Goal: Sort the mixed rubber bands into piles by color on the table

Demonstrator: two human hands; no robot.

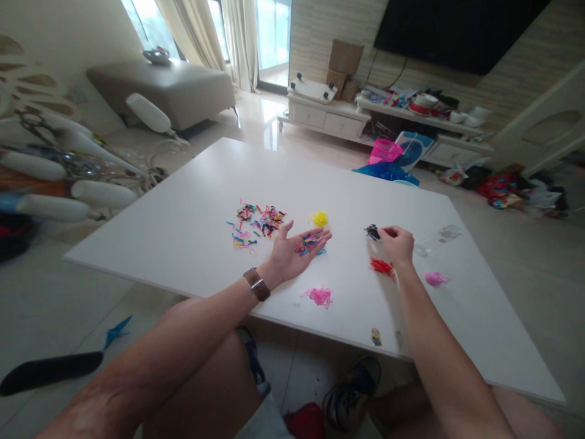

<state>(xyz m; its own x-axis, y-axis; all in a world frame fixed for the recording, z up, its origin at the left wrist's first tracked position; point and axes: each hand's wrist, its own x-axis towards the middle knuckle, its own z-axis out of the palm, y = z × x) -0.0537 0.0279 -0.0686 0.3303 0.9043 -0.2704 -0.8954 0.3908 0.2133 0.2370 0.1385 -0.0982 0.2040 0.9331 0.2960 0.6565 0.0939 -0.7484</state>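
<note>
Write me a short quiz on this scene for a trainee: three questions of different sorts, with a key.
1. True or false: the bare left hand is turned palm down, pressed flat on the smooth white tabletop.
2. What colour is the small heap of thin pieces nearest the bare right hand?
3. Fill in: the broad brown wrist strap is worn on the ____ wrist.

Key:
1. False; it is palm up, with thin multicoloured pieces lying in it.
2. Black.
3. Left.
</note>
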